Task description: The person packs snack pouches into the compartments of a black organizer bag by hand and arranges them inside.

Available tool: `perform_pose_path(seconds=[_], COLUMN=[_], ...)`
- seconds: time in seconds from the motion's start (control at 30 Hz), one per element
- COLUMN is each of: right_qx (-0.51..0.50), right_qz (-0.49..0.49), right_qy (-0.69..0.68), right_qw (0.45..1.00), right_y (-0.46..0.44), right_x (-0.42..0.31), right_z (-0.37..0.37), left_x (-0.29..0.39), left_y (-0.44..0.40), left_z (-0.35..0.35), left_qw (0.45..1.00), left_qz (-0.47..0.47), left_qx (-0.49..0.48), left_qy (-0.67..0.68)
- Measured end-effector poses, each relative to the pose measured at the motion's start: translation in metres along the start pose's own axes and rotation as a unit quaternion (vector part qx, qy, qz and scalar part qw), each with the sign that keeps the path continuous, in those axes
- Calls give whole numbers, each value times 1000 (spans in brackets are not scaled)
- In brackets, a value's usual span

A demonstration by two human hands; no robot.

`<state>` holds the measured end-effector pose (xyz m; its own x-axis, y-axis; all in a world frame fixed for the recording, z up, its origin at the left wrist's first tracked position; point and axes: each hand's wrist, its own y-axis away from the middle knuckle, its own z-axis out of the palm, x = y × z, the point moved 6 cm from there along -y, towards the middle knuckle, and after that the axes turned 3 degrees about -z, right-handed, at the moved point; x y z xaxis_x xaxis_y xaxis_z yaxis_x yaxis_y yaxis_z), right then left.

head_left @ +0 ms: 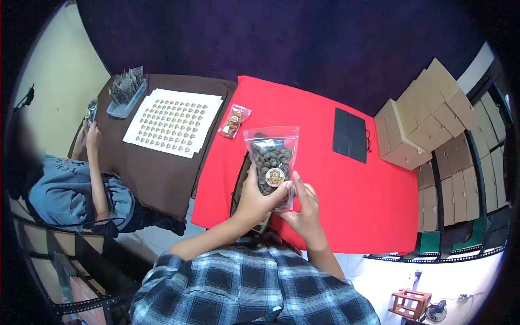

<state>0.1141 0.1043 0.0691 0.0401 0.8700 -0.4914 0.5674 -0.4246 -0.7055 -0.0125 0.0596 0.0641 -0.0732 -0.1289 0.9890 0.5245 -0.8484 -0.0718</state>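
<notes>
A clear zip pouch (pixel 272 153) filled with dark brown lumpy pieces is held upright in front of me, above the red-covered table. Its round printed label (pixel 274 176) sits low on the front. My left hand (pixel 254 195) grips the pouch from its lower left, thumb across the front beside the label. At the lower right edge, my right hand (pixel 304 212) holds the pouch between thumb and fingers. A smaller clear packet (pixel 234 121) of orange-brown pieces, with a round label, lies on the red cloth beyond my left hand. A dark case beneath the pouch is mostly hidden.
A flat black item (pixel 350 135) lies on the red cloth (pixel 379 200), with cardboard boxes (pixel 403 138) stacked at right. On the brown table (pixel 157 179) are label sheets (pixel 173 122) and a bin (pixel 127 105) of packets. A person (pixel 81 189) there holds a small packet.
</notes>
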Motion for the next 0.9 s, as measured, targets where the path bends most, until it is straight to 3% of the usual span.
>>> perform_pose_path(seconds=[0.4,0.53,0.6,0.67,0.7,0.73,0.8,0.83,0.9], right_qx=[-2,21,23,47,95,142,194,130,57], right_qz=[-42,-12,42,88,131,171,256,319,364], right_qy=[50,33,16,-1,-63,-125,-276,-362,-369], right_qw=[998,999,999,995,985,967,906,866,854], right_y=[1,-5,-8,-12,-9,-4,1,6,7], right_x=[-3,-2,3,6,14,25,42,49,58], right_z=[0,0,2,2,0,0,1,1,9], left_x=[-22,-24,-25,-25,-23,-16,-21,-21,-24], left_y=[0,-5,-10,-17,-19,-15,-16,-16,-11], left_z=[2,0,-4,-10,-13,-14,-24,-28,-26], left_qw=[993,989,989,986,981,956,972,978,987], left_qz=[-49,-80,-102,-40,-10,-36,0,17,31], left_qx=[-16,-21,-22,28,53,72,79,81,86], left_qy=[102,123,106,161,188,283,221,190,134])
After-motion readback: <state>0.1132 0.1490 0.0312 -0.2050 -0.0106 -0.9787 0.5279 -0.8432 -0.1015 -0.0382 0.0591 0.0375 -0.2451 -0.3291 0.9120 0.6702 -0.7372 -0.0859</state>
